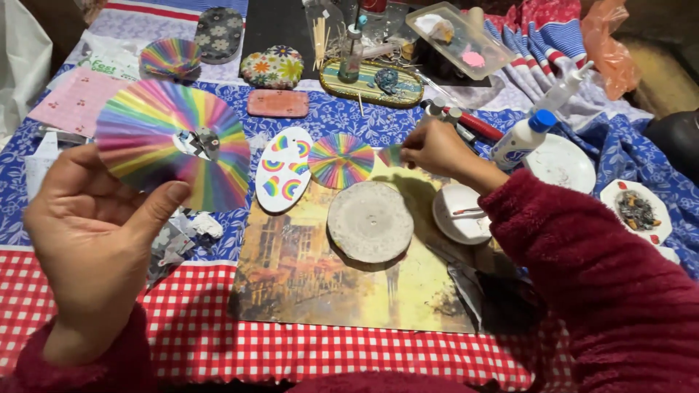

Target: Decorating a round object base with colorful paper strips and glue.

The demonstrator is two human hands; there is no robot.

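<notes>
My left hand (95, 225) holds up a large pleated rainbow paper disc (171, 142) between thumb and fingers, above the table's left side. My right hand (433, 149) reaches forward and pinches a small piece of rainbow paper (392, 155) just right of a smaller rainbow pleated disc (340, 160) lying on the table. A round grey disc (370, 221) rests on a picture mat (328, 276) below it. A white oval piece with rainbow stickers (283, 169) lies left of the small disc.
A white glue bottle with a blue cap (523, 137) and white dishes (462, 213) (562, 163) lie at the right. A decorated oval tray (371, 81), patterned ovals (273, 67), another rainbow fan (170, 57) and a clear plastic box (459, 40) crowd the back.
</notes>
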